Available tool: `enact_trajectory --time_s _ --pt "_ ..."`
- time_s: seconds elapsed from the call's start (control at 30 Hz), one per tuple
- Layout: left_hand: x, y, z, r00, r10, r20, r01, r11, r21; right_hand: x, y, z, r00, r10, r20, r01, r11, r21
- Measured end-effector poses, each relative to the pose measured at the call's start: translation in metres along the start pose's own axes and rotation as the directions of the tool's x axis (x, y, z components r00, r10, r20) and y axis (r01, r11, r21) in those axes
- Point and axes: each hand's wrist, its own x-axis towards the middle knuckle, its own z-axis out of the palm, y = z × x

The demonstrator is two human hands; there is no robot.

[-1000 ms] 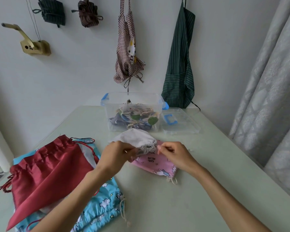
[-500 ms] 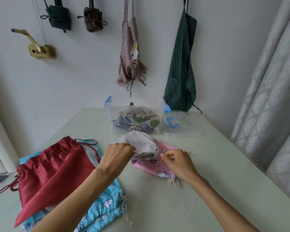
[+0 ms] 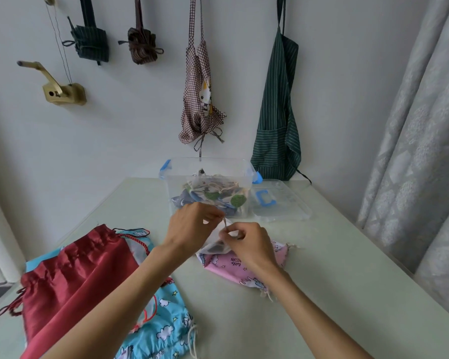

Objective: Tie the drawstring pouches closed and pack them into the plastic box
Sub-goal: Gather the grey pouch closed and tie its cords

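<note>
Pale green worktop (image 3: 335, 268): my left hand (image 3: 192, 226) and right hand (image 3: 249, 244) pinch the drawstring (image 3: 225, 224) of the white pouch (image 3: 213, 246) before the plastic box (image 3: 208, 187); slack could loosen the knot.

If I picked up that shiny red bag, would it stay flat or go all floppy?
Probably floppy: the red bag lies in soft folds, with a gathered top, draped over the blue cloud-print bag. It may be slippery too, since the cloth has a satin-like sheen. It looks light, as it lies flat as if empty, though the inside is hidden.
</note>
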Motion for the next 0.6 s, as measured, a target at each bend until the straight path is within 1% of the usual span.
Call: enact_trajectory --time_s 0.07,0.13,0.2,0.23,0.3,0.33,0.4,0.47,0.5,0.53,0.6 --pt "-0.003 -0.007 0.002 0.988 -0.132 0.075 0.141 0.981 -0.133 0.006 0.002 -0.001 1.000 0.031 -0.005 -0.030 0.993 0.114" --pt "-0.009 -0.012 0.007 0.949 -0.255 0.183 0.292 0.931 -0.220 0.006 0.002 -0.003 0.999 0.035 -0.002 -0.034 0.978 0.205" --pt "-0.015 -0.010 0.012 0.930 -0.277 0.242 0.332 0.915 -0.229 0.005 0.000 -0.005 0.999 0.049 0.006 -0.048 0.953 0.299" --pt "-0.018 -0.009 0.013 0.932 -0.281 0.231 0.332 0.916 -0.227 0.004 -0.001 -0.007 0.998 0.058 0.003 -0.057 0.947 0.316" --pt "-0.023 -0.007 0.013 0.939 -0.306 0.159 0.339 0.903 -0.262 0.003 -0.001 -0.011 0.998 0.061 0.011 -0.062 0.959 0.276" --pt "-0.024 -0.008 0.012 0.938 -0.320 0.131 0.345 0.888 -0.304 0.003 0.000 -0.014 0.998 0.049 0.047 -0.059 0.970 0.235" --pt "-0.024 -0.011 0.008 0.937 -0.332 0.107 0.347 0.851 -0.395 0.000 0.004 -0.019 0.983 0.000 0.184 -0.025 0.991 0.133" --pt "-0.022 -0.015 0.005 0.936 -0.336 0.107 0.344 0.807 -0.480 -0.005 0.004 -0.018 0.954 -0.072 0.291 0.065 0.997 0.035" --pt "-0.022 -0.015 0.004 0.935 -0.335 0.112 0.344 0.787 -0.512 -0.007 0.004 -0.015 0.950 -0.101 0.296 0.109 0.994 -0.009" --pt "-0.021 -0.015 0.003 0.935 -0.330 0.127 0.344 0.771 -0.536 -0.008 0.003 -0.012 0.957 -0.117 0.265 0.135 0.990 -0.049" --pt "-0.020 -0.013 0.005 0.939 -0.304 0.162 0.341 0.750 -0.567 -0.010 0.000 -0.008 0.980 -0.117 0.163 0.136 0.984 -0.111"
